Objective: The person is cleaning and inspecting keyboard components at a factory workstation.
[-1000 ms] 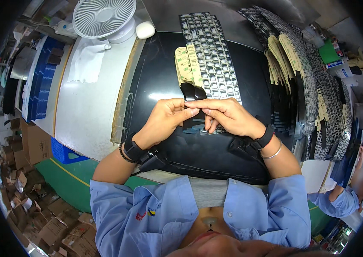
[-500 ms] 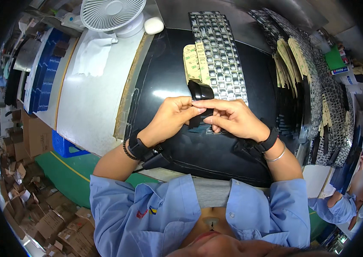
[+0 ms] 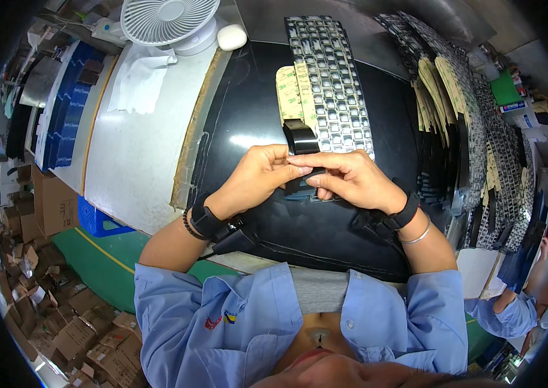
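My left hand (image 3: pixel 253 180) and my right hand (image 3: pixel 362 182) meet over a black work surface (image 3: pixel 241 110). Both are closed, fingertips together, at the near end of a glossy black flexible strip (image 3: pixel 302 138). Beyond my fingers the strip curls up in a loop. At its far side is a pale yellow backing sheet (image 3: pixel 295 97) with green print. It lies along the left edge of a long stack of panels (image 3: pixel 335 84) patterned with rows of small square cells. My fingers cover the strip's near end, so its edge is hidden.
A white fan (image 3: pixel 170 29) and a white rounded object (image 3: pixel 232 37) stand at the far left, near a white cloth (image 3: pixel 141 81). More patterned panels (image 3: pixel 513 168) with yellow and black strips are piled on the right. Cardboard boxes (image 3: pixel 86 330) cover the lower left floor. Another person (image 3: pixel 513 313) is at the right.
The loop of black strip has shifted slightly away from me and flattened a little. My right fingers have drawn in slightly; both hands stay in nearly the same place.
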Tool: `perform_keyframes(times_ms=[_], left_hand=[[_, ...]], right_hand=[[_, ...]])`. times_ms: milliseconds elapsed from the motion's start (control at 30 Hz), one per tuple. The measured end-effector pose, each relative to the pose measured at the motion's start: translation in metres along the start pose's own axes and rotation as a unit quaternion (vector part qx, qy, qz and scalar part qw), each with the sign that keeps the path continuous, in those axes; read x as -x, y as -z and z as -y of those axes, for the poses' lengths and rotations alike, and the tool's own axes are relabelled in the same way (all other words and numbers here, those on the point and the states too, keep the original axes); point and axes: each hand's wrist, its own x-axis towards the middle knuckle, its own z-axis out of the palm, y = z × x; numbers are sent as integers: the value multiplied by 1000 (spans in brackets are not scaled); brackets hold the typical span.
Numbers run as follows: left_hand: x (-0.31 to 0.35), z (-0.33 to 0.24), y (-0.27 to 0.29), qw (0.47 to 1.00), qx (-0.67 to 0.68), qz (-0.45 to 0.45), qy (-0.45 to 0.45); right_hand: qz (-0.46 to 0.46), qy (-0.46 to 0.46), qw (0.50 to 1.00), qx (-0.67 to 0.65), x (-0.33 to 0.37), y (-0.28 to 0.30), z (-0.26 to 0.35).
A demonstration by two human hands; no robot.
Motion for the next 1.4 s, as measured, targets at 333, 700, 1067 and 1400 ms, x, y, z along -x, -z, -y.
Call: perform_keyframes(times_ms=[333, 700, 1067, 1400], left_hand=[[0, -6, 3, 998, -65, -2, 25], [1, -10, -3, 999, -39, -22, 29], [1, -8, -1, 997, -77, -17, 24], [1, -6, -3, 998, 58, 23, 4]], right_hand=[[15, 23, 1000, -16, -1, 2, -2], [-18, 32, 999, 11, -2, -1, 0], [-21, 23, 998, -60, -5, 2, -8], [-38, 72, 997, -4, -5, -2, -6]])
